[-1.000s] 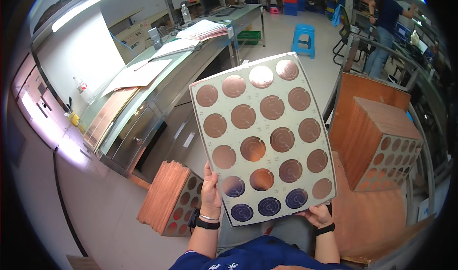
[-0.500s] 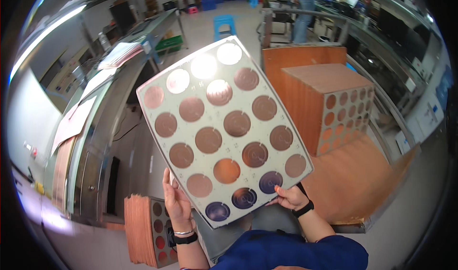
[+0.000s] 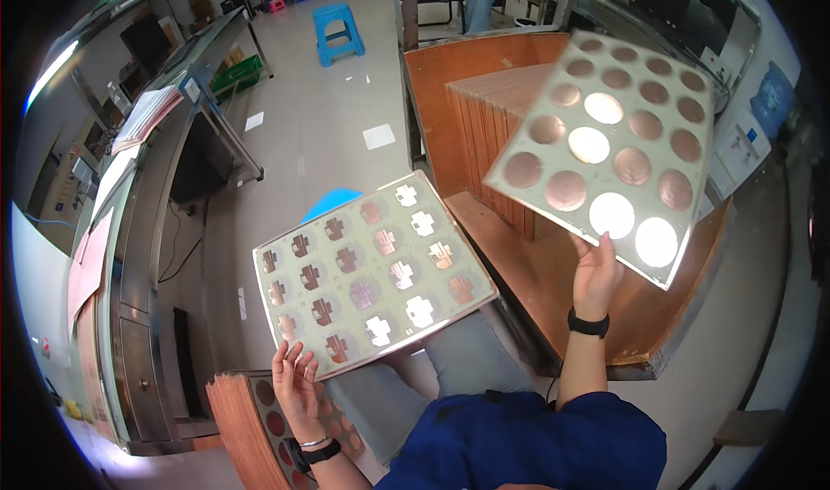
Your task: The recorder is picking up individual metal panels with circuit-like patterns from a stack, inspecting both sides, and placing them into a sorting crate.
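Observation:
My left hand (image 3: 296, 384) grips the lower left corner of a pale circuit board panel (image 3: 399, 289) with rows of copper cross-like shapes. This panel is tilted in front of my knees. Out to the right, my right hand (image 3: 598, 275) pinches the lower edge of a second circuit board panel (image 3: 596, 170), which carries rows of round copper discs, several of them glaring with light. The two panels are apart. Behind the right one stands a tall stack of panels (image 3: 493, 144) in an orange-brown wooden stand (image 3: 640, 326), partly hidden.
Another panel stack (image 3: 246, 425) stands on the floor by my left arm. A long workbench (image 3: 147, 256) with papers runs along the left. Ahead are a blue stool (image 3: 337, 33) and a green crate (image 3: 236, 75). A water dispenser (image 3: 739, 148) stands at the far right.
One panel in both hands has become two held separately. The disc panel has moved right in my right hand, while my left hand keeps the cross-patterned one. My view has shifted right.

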Action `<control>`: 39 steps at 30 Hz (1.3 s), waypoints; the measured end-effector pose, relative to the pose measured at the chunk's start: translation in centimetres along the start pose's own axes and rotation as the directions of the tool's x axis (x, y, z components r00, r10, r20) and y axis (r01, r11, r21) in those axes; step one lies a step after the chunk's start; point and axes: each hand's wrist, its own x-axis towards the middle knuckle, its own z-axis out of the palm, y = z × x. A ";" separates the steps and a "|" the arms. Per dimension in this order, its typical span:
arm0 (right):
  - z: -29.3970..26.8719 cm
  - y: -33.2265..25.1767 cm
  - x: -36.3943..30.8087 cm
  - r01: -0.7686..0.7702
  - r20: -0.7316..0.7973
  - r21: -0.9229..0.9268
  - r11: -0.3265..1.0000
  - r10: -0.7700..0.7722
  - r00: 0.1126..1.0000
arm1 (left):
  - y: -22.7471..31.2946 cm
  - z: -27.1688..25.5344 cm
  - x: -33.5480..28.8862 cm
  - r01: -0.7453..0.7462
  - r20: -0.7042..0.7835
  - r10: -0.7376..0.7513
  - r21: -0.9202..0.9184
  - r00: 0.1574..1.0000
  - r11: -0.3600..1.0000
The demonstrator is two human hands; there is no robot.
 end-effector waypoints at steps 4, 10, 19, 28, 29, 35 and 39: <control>-2.8 1.1 0.8 0.090 -0.211 -0.196 0.976 -0.132 0.969 | -0.2 -0.3 0.1 -0.018 -0.042 0.018 -0.010 0.999 1.000; -7.2 3.5 2.2 -0.113 -0.530 -0.385 0.916 -0.120 0.839 | -0.2 -0.4 0.5 -0.018 -0.049 0.019 0.003 0.999 1.000; -9.2 10.1 3.9 -0.159 -0.369 -0.592 0.790 -0.090 0.925 | -0.9 -1.6 0.4 0.014 -0.074 -0.016 -0.020 0.997 1.000; -4.7 14.2 2.9 0.001 0.285 -0.851 0.525 0.460 0.841 | -0.7 -2.5 -0.4 -0.031 -0.192 0.042 0.059 0.980 0.998; -3.9 14.1 2.0 0.085 0.352 -0.855 0.512 0.452 0.820 | -0.5 -2.2 -0.6 -0.054 -0.267 0.073 0.081 0.961 0.995; -0.5 14.9 -3.9 0.325 0.560 -0.782 0.532 0.371 0.741 | -2.1 -7.3 -0.3 -0.201 -0.550 0.304 0.239 0.778 0.950; -0.2 15.8 -7.0 0.664 0.662 -0.731 0.158 0.399 0.634 | -3.2 -8.4 -0.1 -0.010 -0.499 0.242 0.423 0.832 0.906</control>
